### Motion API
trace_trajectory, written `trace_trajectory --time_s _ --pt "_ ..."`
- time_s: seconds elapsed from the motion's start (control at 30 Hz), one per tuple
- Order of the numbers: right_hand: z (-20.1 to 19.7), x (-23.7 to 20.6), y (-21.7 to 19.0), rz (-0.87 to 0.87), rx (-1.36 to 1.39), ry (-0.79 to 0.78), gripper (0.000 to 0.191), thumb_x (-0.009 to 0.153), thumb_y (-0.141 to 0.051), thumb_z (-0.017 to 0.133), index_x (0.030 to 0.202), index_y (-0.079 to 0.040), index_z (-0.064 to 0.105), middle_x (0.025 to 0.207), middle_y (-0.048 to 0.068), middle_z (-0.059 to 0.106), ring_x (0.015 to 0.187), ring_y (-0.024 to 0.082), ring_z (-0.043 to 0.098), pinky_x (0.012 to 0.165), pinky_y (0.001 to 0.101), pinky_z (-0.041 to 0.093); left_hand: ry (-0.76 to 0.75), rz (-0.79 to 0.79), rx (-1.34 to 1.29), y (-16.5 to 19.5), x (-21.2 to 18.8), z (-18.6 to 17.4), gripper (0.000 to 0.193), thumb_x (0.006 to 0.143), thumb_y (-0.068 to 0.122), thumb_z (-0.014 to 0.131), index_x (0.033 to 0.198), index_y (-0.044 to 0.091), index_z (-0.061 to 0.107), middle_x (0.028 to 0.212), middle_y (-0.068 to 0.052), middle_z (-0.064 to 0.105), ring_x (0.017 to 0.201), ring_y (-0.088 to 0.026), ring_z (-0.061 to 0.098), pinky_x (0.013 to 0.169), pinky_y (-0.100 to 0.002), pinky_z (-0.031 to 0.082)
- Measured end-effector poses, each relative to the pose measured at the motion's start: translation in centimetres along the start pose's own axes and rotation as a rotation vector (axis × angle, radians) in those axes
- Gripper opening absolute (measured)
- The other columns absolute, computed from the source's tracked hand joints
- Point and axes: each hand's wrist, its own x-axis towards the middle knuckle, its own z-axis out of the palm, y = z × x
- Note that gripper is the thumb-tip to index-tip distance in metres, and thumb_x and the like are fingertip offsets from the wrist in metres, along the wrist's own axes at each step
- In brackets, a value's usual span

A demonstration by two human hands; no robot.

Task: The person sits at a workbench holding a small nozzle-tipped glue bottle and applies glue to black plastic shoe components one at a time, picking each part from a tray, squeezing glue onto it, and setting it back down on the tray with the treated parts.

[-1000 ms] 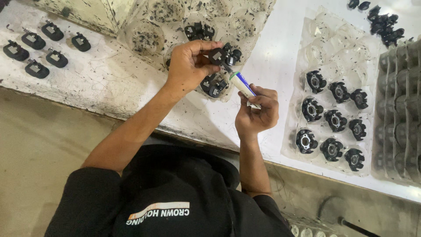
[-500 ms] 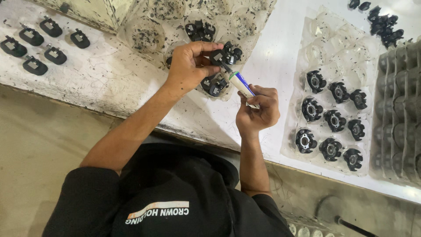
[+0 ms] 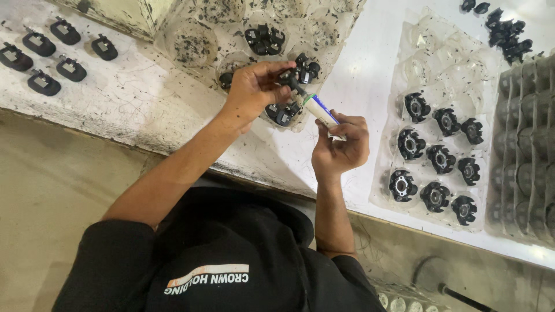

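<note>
While the scene has hardly shifted over the last second, both hands have stayed locked together above the bench (image 3: 358, 75). The left hand (image 3: 254, 92) keeps its grip clenched on a small black part (image 3: 289, 75), held over a speckled clear tray (image 3: 191, 40). The right hand (image 3: 341, 147) is closed around a white tube (image 3: 318, 110) with blue and green bands, its tip still touching the part. Only slight turns of the wrists show, so the tip seems to be working the same spot on the same piece.

To the right lies a second clear tray (image 3: 428, 46) holding eight round black pieces (image 3: 439, 159), beside a grey tray (image 3: 526, 144). Black clips (image 3: 43, 63) lie well apart at far left.
</note>
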Motion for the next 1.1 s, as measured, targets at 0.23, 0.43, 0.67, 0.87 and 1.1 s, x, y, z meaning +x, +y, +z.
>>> trace_trajectory --time_s 0.23,0.43,0.67,0.87,1.1 --pt "-0.2 0.0 0.1 -0.066 0.064 0.109 0.043 0.086 0.013 0.082 0.098 -0.005 0.045 0.097 0.010 0.058 0.098 0.024 0.064 0.088 0.0341 0.060 -0.048 -0.139 -0.143 -1.2 -0.9 -0.1 0.038 0.093 0.001 0.075 0.130 0.002 0.068 0.106 -0.008 0.075 0.089 -0.016 0.073 0.082 -0.033 0.066" --pt "-0.4 -0.1 -0.3 -0.071 -0.008 0.020 0.044 0.078 0.018 0.082 0.094 -0.003 0.047 0.096 0.013 0.061 0.095 0.024 0.065 0.086 0.0357 0.059 -0.123 -0.162 -0.148 -1.4 -1.5 -0.1 0.036 0.095 0.009 0.076 0.129 -0.001 0.070 0.099 -0.008 0.076 0.084 -0.018 0.074 0.080 -0.034 0.064" --pt "-0.5 -0.3 -0.5 -0.047 0.002 0.033 0.044 0.079 0.021 0.081 0.093 -0.004 0.048 0.093 0.010 0.058 0.096 0.024 0.065 0.089 0.0376 0.063 -0.123 -0.223 -0.216 -1.0 -1.6 -0.3 0.037 0.095 0.016 0.075 0.128 0.001 0.070 0.100 -0.007 0.077 0.084 -0.018 0.074 0.081 -0.037 0.066" --pt "-0.7 -0.3 -0.6 -0.041 0.018 0.010 0.044 0.079 0.020 0.081 0.093 -0.004 0.047 0.094 0.010 0.058 0.096 0.023 0.065 0.091 0.0379 0.063 -0.128 -0.236 -0.207 -0.6 -2.0 -0.4 0.038 0.096 0.017 0.074 0.131 0.002 0.070 0.100 -0.006 0.077 0.082 -0.017 0.074 0.081 -0.035 0.064" --pt "-1.0 -0.4 -0.1 0.037 0.038 -0.019 0.045 0.079 0.020 0.081 0.095 -0.003 0.047 0.094 0.010 0.056 0.096 0.022 0.064 0.093 0.0380 0.064 -0.088 -0.235 -0.228 -0.1 -2.3 -0.3 0.034 0.096 0.012 0.073 0.128 0.003 0.070 0.100 -0.006 0.076 0.080 -0.016 0.072 0.081 -0.035 0.065"
